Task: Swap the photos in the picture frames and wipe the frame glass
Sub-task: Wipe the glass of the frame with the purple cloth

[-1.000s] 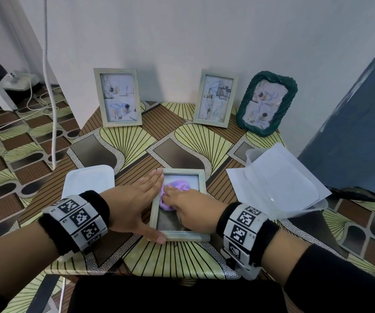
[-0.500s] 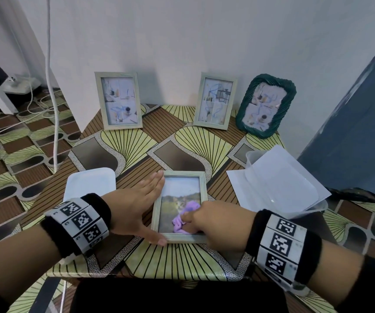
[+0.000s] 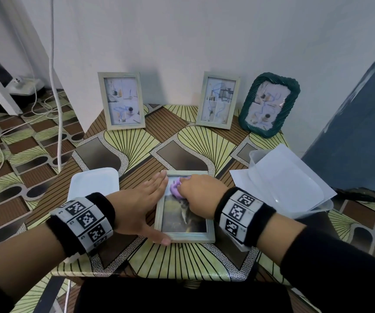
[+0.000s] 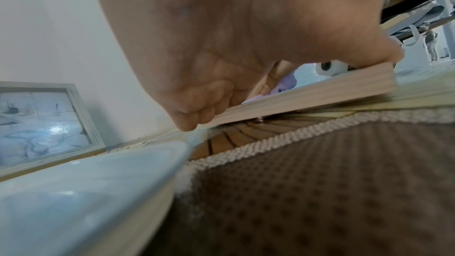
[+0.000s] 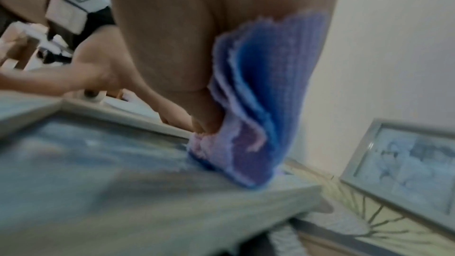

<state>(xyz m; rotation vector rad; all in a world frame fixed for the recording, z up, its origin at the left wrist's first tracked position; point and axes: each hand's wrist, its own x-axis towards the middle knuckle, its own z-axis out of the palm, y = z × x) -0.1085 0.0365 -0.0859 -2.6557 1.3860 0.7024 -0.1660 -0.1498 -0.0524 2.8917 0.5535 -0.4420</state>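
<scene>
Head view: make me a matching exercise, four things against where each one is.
Things:
1. purple cloth
2. dark green frame
3. white lid
4. clear plastic tub

Places:
A. standing at the wall, far right of the table
B. flat on the table beside the left hand
C. under the right hand on the glass of the lying frame
D. right of the lying frame, with paper sheets in it

Pairs: 1-C, 2-A, 3-B, 4-D

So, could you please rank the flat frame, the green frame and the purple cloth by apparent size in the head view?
1. Flat frame, though it is nearest the camera.
2. Green frame, farther back.
3. Purple cloth, mostly hidden under the right hand.
</scene>
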